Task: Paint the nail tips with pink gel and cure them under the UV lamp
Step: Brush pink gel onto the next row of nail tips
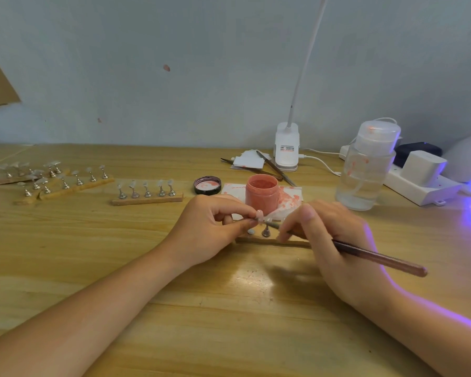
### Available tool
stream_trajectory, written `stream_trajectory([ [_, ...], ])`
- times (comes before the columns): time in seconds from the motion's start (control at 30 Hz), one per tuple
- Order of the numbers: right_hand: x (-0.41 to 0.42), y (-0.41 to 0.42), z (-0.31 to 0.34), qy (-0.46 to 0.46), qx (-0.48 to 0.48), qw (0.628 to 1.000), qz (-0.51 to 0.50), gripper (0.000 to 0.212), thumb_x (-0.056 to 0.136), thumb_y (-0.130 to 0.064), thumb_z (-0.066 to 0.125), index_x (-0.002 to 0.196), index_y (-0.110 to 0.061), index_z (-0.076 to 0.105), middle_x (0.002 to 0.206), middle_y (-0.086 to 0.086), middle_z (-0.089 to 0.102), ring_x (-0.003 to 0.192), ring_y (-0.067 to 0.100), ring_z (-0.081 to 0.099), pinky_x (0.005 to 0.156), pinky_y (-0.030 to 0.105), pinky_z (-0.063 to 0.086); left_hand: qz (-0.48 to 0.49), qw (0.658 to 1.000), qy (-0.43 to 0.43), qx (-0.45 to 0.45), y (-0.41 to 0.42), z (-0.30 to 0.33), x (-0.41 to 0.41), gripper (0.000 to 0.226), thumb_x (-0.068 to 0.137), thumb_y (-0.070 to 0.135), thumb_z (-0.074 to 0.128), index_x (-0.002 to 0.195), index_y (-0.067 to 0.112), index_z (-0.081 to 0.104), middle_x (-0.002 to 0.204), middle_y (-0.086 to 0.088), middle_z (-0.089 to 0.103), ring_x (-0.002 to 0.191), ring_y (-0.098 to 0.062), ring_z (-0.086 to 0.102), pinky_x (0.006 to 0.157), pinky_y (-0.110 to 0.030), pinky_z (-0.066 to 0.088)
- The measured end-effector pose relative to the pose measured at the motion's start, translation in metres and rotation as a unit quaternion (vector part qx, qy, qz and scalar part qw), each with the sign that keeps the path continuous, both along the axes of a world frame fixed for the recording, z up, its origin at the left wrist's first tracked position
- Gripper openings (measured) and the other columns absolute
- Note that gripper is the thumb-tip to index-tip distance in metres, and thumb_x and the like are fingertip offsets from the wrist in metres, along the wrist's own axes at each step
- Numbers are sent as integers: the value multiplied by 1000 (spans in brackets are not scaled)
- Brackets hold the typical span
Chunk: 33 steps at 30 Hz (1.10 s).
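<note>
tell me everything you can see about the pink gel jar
The pink gel jar is a small round pot, seemingly translucent plastic, filled with salmon-pink gel. It stands upright and open on a pink-smeared white paper, just behind both hands. Its black lid lies to its left, inside up. Nothing else touches it.

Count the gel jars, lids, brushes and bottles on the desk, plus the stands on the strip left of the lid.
Jar: 1
Lid: 1
Brush, in the right hand: 1
Bottle: 1
Stands on the strip: 5
Total: 9
</note>
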State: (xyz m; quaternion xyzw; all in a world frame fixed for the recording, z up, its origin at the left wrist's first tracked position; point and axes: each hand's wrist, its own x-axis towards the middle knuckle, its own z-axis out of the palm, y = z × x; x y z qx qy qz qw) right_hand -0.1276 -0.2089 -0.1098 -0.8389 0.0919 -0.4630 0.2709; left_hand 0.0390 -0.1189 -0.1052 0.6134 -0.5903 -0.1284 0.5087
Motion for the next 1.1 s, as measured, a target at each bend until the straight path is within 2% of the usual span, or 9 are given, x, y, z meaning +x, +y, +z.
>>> stream_trajectory([
  [0.17,0,0,-1,-17,-9,1000,-12,45,92,-30,32,68,-12,65,65,-6,62,69,13,57,67,42,44,6,1000,20,1,0,0,0,13,72,15,71,76,27,71,75,-5,69,48,-10,38,49,-16,37],
  [0.3,0,0,-2,-19,-25,999,-3,58,96,-40,28,62,-11,65,60,-9,61,63,6,54,68,33,40,5,1000,27,0,1,0,0,16,74,11,71,76,26,71,72,1,69,46,-11,41,48,-16,38],
  [0.47,0,-1,-3,-5,-30,999,-32,46,93,-34,33,68,-15,66,63,-6,60,67,11,53,68,34,40,9,1000,20,-4,0,-1,-1,18,74,6,71,78,23,72,67,11,66,43,-4,37,48,-10,34],
  [0.57,-1,0,-3,-20,-23,1000,3,56,96,-39,30,62,-12,65,59,-8,61,63,6,55,69,32,39,5,1000,21,-7,0,0,-1,16,74,7,71,78,22,72,68,11,65,45,-4,38,49,-8,34],
  [0.67,0,-1,-3,-14,-38,999,-28,46,93,-30,33,66,-12,66,60,-5,58,64,9,52,67,31,39,3,1000,15,-9,-2,0,0,19,74,4,71,81,22,71,73,7,65,44,-3,37,49,-6,33],
  [0.77,1,-1,-3,3,-35,999,-23,49,94,-37,33,65,-14,66,60,-9,58,65,6,52,68,27,37,0,1000,10,-8,-1,0,0,19,74,6,70,80,24,71,75,2,66,48,-5,40,51,-8,34],
  [0.9,-1,0,-2,-11,-39,999,-16,46,94,-32,34,66,-12,65,61,-6,60,64,10,54,67,33,39,8,1000,6,-3,0,0,0,17,74,7,71,81,23,71,77,0,67,46,-3,40,50,-8,33],
  [1.0,0,1,-1,17,-37,999,-30,42,92,-34,35,69,-18,65,64,-9,61,68,7,53,68,30,37,19,1000,18,5,1,0,-1,16,76,7,70,84,20,72,68,12,68,39,-2,39,46,-8,33],
  [1.1,-1,3,-1,-13,-20,1000,5,52,96,-40,32,64,-13,64,61,-12,62,65,4,57,69,33,40,30,998,59,18,2,1,-3,8,77,13,70,79,20,72,58,20,65,32,-2,41,38,-12,33],
])
